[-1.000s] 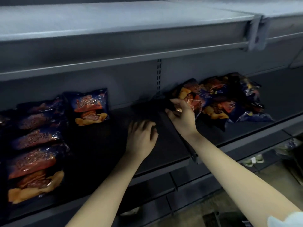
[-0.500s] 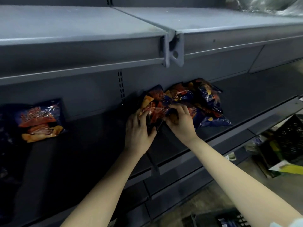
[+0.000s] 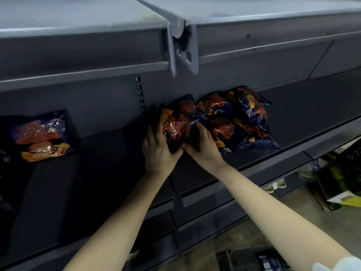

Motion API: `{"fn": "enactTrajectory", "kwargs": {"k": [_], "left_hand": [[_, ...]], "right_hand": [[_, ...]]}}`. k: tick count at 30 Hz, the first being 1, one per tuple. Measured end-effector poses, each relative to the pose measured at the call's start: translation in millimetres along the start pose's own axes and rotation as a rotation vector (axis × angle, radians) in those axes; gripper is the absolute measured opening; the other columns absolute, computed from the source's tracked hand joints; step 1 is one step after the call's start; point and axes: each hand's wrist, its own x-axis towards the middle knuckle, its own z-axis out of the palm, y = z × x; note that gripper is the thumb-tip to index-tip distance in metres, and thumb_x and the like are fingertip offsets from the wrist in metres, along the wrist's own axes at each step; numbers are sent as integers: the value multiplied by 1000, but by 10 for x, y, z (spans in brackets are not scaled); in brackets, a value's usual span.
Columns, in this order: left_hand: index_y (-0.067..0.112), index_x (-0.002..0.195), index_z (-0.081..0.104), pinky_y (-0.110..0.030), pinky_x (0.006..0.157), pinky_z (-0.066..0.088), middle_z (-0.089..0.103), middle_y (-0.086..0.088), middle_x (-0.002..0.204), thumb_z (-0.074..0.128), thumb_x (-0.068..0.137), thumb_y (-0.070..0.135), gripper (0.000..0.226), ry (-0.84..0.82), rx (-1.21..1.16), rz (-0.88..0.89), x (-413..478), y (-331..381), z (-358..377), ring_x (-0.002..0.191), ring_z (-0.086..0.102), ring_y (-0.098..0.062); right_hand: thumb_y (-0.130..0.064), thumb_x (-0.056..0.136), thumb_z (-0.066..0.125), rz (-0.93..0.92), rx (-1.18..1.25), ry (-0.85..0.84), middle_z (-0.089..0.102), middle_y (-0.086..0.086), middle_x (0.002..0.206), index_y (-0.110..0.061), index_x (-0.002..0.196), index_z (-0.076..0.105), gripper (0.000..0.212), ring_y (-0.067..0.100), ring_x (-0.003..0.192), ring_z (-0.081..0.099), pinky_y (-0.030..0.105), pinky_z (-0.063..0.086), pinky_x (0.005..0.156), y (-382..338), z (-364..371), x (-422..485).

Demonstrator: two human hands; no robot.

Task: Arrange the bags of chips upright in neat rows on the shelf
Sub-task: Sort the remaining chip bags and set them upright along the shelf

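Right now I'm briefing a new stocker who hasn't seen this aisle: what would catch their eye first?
First, the jumbled pile of chip bags at the centre of the dark shelf, with the left hand and right hand both gripping the front bag. Next, a lone bag propped against the back wall at far left, with bare shelf between. Above, a grey bracket joins the upper shelf sections.

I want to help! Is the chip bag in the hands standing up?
Not upright: the bag lies tilted against the pile, with both hands' fingers on it.
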Motion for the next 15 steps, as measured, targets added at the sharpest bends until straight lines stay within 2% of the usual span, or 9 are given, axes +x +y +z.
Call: {"fn": "enactTrajectory", "kwargs": {"k": [3, 7, 11, 13, 15], "left_hand": [[19, 147, 17, -52, 102, 31, 25, -23, 148, 70, 70, 51, 99, -35, -36, -5, -20, 12, -18, 128, 30, -42], [18, 146, 23, -39, 105, 24, 34, -12, 146, 72, 73, 40, 90, -47, -254, 24, -27, -22, -73, 131, 32, -30], [24, 144, 25, -27, 105, 27, 35, 2, 148, 60, 86, 5, 70, -32, -664, -155, -17, -65, -263, 134, 31, -11], [25, 142, 28, -28, 105, 30, 37, 3, 146, 54, 90, 2, 62, 5, -782, -213, -6, -108, -344, 132, 33, -9], [25, 139, 32, -35, 106, 36, 41, 7, 139, 53, 92, 8, 54, 49, -865, -245, -11, -171, -401, 129, 39, -11]], "right_hand": [[-30, 84, 66, -7, 80, -38, 33, 4, 149, -25, 148, 20, 79, 22, 135, 38, 45, 39, 108, -22, 76, -39], [-23, 88, 64, -69, 33, 13, 35, 5, 149, -18, 145, 28, 68, 19, 138, 32, 42, 33, 112, -47, 82, -51], [-1, 90, 53, -129, 144, 102, 49, 0, 136, -20, 140, 36, 56, 12, 125, 47, 33, 41, 106, -116, 49, -104], [7, 89, 47, -137, 179, 91, 51, -3, 133, -23, 140, 36, 60, 11, 119, 52, 25, 44, 101, -164, 55, -134], [10, 87, 47, -153, 192, 103, 54, -13, 121, -19, 140, 37, 61, -2, 106, 55, 12, 45, 92, -206, 91, -159]]}}
